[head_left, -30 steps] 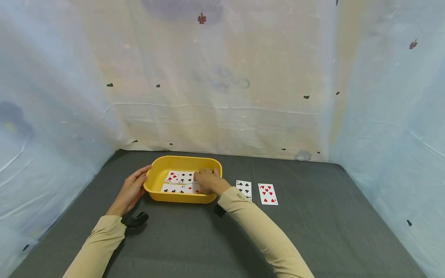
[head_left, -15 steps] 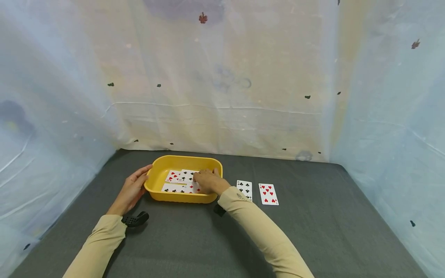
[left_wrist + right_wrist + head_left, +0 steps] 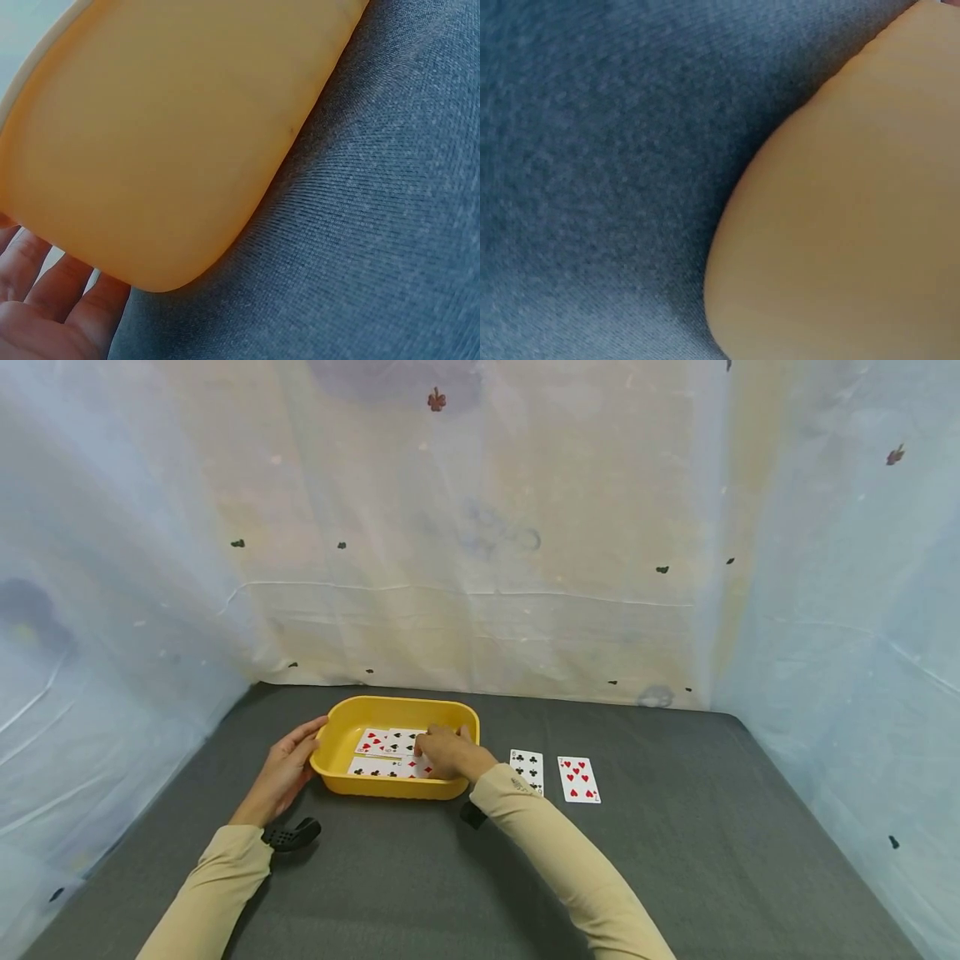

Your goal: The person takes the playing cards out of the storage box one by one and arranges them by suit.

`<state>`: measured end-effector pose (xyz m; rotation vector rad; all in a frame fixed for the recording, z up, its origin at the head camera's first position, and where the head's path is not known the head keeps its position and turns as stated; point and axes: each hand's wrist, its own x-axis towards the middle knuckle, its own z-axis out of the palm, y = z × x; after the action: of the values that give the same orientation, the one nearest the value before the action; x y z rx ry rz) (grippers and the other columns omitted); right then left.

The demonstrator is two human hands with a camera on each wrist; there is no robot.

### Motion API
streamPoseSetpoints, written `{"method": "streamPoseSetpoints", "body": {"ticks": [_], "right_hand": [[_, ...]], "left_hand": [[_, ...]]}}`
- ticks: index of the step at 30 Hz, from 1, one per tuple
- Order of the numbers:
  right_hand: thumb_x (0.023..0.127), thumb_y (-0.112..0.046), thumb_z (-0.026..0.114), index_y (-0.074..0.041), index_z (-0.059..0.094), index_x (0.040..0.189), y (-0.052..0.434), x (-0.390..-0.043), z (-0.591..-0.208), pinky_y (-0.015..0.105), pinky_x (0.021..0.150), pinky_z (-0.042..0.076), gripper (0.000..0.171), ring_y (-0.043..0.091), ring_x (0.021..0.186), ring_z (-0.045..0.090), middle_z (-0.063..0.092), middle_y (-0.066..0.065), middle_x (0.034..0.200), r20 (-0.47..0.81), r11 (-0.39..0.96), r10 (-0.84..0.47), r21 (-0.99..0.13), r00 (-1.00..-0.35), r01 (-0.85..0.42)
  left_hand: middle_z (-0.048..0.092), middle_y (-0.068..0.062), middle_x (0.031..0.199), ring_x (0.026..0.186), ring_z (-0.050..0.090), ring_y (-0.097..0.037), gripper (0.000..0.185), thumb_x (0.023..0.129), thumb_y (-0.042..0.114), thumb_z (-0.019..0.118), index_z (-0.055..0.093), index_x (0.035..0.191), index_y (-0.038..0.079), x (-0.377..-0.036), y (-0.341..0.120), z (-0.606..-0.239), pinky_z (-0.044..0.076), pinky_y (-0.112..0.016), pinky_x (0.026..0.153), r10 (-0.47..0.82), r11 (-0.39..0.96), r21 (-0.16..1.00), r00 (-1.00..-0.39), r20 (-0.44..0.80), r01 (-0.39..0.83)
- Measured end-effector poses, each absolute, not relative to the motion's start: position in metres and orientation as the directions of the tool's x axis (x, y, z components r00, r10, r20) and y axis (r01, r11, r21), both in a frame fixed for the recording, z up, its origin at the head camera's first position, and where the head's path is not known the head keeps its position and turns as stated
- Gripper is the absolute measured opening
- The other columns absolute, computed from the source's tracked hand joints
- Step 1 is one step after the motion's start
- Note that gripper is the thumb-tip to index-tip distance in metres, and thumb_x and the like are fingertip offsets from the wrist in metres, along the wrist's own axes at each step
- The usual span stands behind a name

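Black-spotted white card (image 3: 402, 742) now sits lower, its row neater, right fingers (image 3: 430, 743) gripping unclearly, left fingers (image 3: 306, 730) straight against yellow plastic tray (image 3: 386, 786).

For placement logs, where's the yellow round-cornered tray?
Head view: the tray sits left of centre on dark grey cloth, left hand at its left end.

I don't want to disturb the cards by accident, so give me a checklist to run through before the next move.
1. Yellow tray upright on the table: ok.
2. Left grip touching the tray's left end: ok.
3. Right grip reaching inside the tray: ok.
4. Right grip pinching a card: cannot tell; its fingertips are hidden.
5. Tray cards fully visible: not ok; the right grip covers part.
6. Club card and heart card apart: ok.
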<state>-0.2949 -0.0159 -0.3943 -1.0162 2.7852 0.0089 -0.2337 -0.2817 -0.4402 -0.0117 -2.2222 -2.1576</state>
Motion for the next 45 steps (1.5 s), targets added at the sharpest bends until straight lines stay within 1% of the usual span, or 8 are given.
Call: {"method": "streamPoseSetpoints", "body": {"ticks": [3, 6, 14, 17, 27, 35, 40, 45], "right_hand": [[0.087, -0.029, 0.074, -0.023, 0.062, 0.116, -0.0156, -0.2948, -0.3944, 0.037, 0.083, 0.031, 0.032, 0.012, 0.106, 0.049, 0.054, -0.002, 0.116, -0.161, 0.763, -0.645, -0.066, -0.747, -0.643], [0.088, -0.029, 0.074, -0.023, 0.061, 0.118, -0.0157, -0.2944, -0.3939, 0.038, 0.084, 0.032, 0.033, 0.015, 0.106, 0.05, 0.054, -0.001, 0.119, -0.164, 0.767, -0.64, -0.069, -0.751, -0.638], [0.091, -0.037, 0.069, -0.026, 0.057, 0.129, -0.0159, -0.293, -0.3935, 0.04, 0.091, 0.032, 0.042, 0.02, 0.117, 0.047, 0.05, -0.001, 0.13, -0.196, 0.758, -0.637, 0.016, -0.746, -0.652], [0.091, -0.037, 0.068, -0.025, 0.058, 0.128, -0.0164, -0.2933, -0.3936, 0.04, 0.091, 0.031, 0.04, 0.019, 0.115, 0.047, 0.05, -0.001, 0.129, -0.199, 0.757, -0.637, 0.023, -0.745, -0.654], [0.091, -0.032, 0.069, -0.025, 0.058, 0.127, -0.0174, -0.2925, -0.3919, 0.039, 0.088, 0.031, 0.038, 0.02, 0.111, 0.048, 0.05, 0.002, 0.127, -0.195, 0.765, -0.636, -0.03, -0.746, -0.644], [0.089, -0.031, 0.072, -0.025, 0.058, 0.122, -0.0175, -0.2953, -0.3924, 0.036, 0.083, 0.029, 0.036, 0.019, 0.098, 0.05, 0.05, 0.001, 0.123, -0.197, 0.781, -0.62, -0.069, -0.759, -0.621], [0.087, -0.03, 0.075, -0.025, 0.058, 0.121, -0.0186, -0.2962, -0.393, 0.038, 0.083, 0.029, 0.038, 0.017, 0.1, 0.05, 0.052, -0.001, 0.12, -0.168, 0.778, -0.627, -0.073, -0.761, -0.625], [0.085, -0.029, 0.077, -0.024, 0.057, 0.12, -0.019, -0.2949, -0.3928, 0.039, 0.084, 0.03, 0.041, 0.017, 0.101, 0.049, 0.054, -0.002, 0.116, -0.123, 0.771, -0.636, -0.073, -0.762, -0.632]], "left_hand": [[0.019, -0.019, 0.157, 0.132, 0.037, -0.026, 0.052, 0.107, 0.023, 0.036, 0.022, 0.155, 0.006, -0.2338, -0.2821, -0.4405, 0.049, -0.023, 0.086, -0.027, 0.026, 0.999, -0.999, 0.038, 0.038], [0.019, -0.019, 0.157, 0.132, 0.037, -0.025, 0.052, 0.107, 0.023, 0.036, 0.022, 0.154, 0.005, -0.2335, -0.2821, -0.4398, 0.049, -0.023, 0.086, -0.032, 0.022, 0.999, -0.999, 0.036, 0.035], [0.018, -0.018, 0.157, 0.135, 0.033, -0.031, 0.052, 0.107, 0.022, 0.035, 0.022, 0.155, 0.006, -0.2322, -0.2811, -0.438, 0.049, -0.023, 0.087, -0.031, 0.032, 0.999, -0.999, 0.025, 0.024], [0.018, -0.019, 0.157, 0.135, 0.033, -0.03, 0.052, 0.107, 0.022, 0.036, 0.022, 0.155, 0.006, -0.2322, -0.2809, -0.438, 0.049, -0.024, 0.087, -0.028, 0.036, 0.999, -0.999, 0.029, 0.028], [0.017, -0.017, 0.158, 0.137, 0.029, -0.034, 0.052, 0.107, 0.022, 0.035, 0.02, 0.155, 0.007, -0.2338, -0.2811, -0.4397, 0.049, -0.024, 0.088, -0.026, 0.042, 0.999, -0.999, 0.034, 0.033], [0.017, -0.017, 0.158, 0.137, 0.029, -0.035, 0.052, 0.107, 0.021, 0.035, 0.02, 0.155, 0.007, -0.235, -0.2818, -0.4396, 0.049, -0.026, 0.089, -0.015, 0.037, 0.999, -0.999, 0.036, 0.035], [0.018, -0.018, 0.158, 0.135, 0.032, -0.031, 0.052, 0.107, 0.022, 0.036, 0.022, 0.155, 0.006, -0.2351, -0.2823, -0.4396, 0.049, -0.024, 0.087, -0.023, 0.034, 0.999, -0.999, 0.035, 0.034], [0.019, -0.019, 0.157, 0.13, 0.039, -0.023, 0.052, 0.107, 0.022, 0.037, 0.023, 0.154, 0.005, -0.2342, -0.2828, -0.4403, 0.049, -0.024, 0.087, -0.022, 0.024, 0.999, -0.999, 0.041, 0.041]]}}
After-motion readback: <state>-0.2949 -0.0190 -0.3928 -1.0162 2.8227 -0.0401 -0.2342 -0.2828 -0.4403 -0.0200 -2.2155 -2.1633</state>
